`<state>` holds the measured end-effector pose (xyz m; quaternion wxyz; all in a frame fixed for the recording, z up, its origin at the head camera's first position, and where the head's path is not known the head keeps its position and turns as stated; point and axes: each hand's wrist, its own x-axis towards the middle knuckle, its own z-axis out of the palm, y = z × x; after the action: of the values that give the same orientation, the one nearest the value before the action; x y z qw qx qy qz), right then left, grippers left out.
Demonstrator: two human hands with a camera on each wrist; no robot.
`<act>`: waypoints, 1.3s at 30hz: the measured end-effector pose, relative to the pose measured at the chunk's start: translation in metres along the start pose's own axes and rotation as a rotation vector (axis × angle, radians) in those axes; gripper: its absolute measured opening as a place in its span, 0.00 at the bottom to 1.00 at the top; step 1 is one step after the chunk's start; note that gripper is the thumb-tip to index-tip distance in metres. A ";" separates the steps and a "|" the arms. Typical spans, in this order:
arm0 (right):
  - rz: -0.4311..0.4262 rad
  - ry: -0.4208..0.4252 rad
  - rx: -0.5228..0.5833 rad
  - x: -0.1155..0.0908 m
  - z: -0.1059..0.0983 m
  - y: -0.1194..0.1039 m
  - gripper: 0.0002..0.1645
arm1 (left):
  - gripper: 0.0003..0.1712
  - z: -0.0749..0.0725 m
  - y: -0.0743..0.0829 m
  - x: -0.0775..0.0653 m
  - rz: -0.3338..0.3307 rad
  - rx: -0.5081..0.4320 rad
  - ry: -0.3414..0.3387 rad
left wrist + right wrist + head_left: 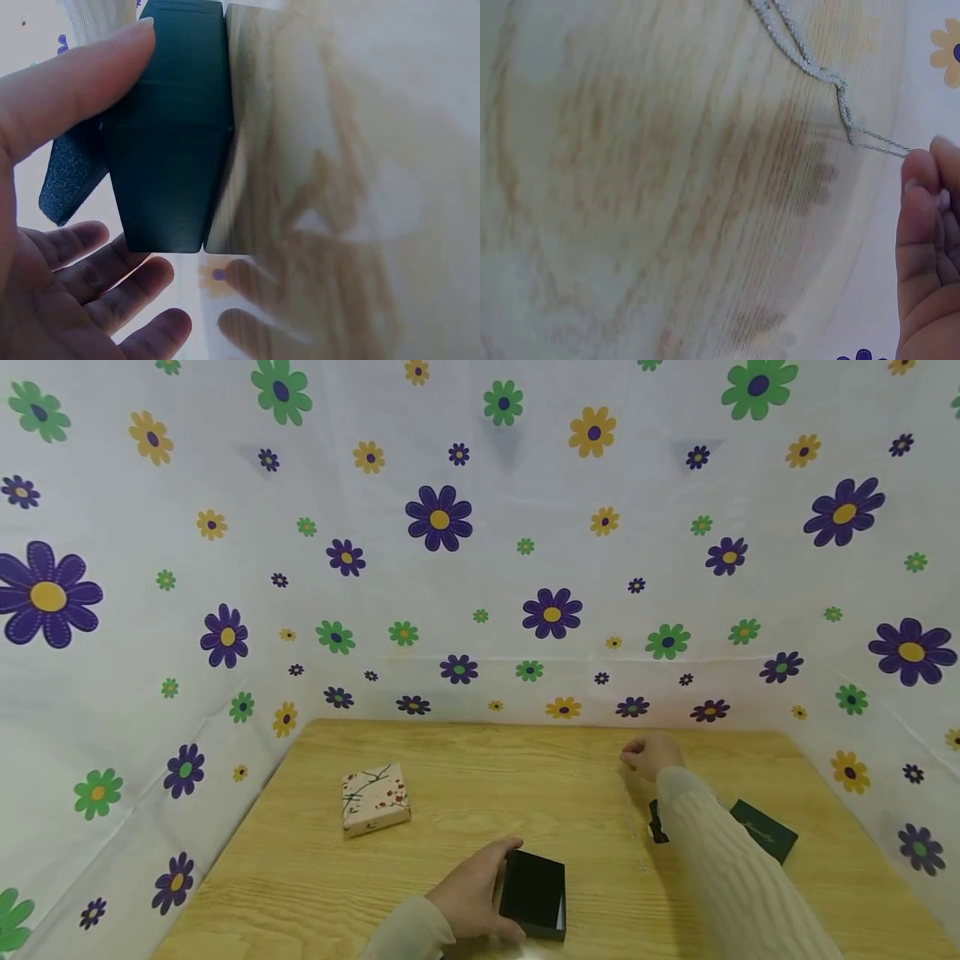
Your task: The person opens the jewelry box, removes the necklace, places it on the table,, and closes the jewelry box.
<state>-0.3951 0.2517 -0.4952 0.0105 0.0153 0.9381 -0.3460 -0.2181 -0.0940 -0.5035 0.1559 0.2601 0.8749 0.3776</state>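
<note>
My left hand (467, 893) holds a small dark green jewelry box base (534, 893) at the table's front, its thumb along the near side. A black insert fills most of the box, with a pale strip at its right edge. In the left wrist view a black foam pad (73, 176) juts past the box's upper edge. Farther back on the right, my right hand (654, 756) pinches one end of a thin silver chain necklace (802, 60) between thumb and fingertips. The doubled chain trails over the wood toward the front.
A dark green lid (765, 833) with gold script lies right of my right forearm. Beside that sleeve is a black bow (657, 823), partly covered. At the left stands a cream box (377, 800) with a red blossom print. Flowered cloth (480, 568) encloses the wooden table (480, 777).
</note>
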 end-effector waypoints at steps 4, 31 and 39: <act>0.000 -0.018 0.019 0.002 0.002 0.002 0.10 | 0.64 0.001 0.001 -0.001 0.020 0.006 0.004; -0.114 -0.004 -0.029 -0.029 -0.006 -0.017 0.19 | 0.67 0.000 0.002 -0.003 0.025 0.034 0.015; -0.239 -0.082 0.105 -0.077 -0.012 -0.033 0.19 | 0.68 -0.010 0.002 -0.010 0.049 0.077 0.028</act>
<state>-0.3197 0.2330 -0.4626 0.0067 -0.1099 0.9125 -0.3939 -0.2142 -0.1045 -0.4944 0.1244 0.2819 0.8843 0.3507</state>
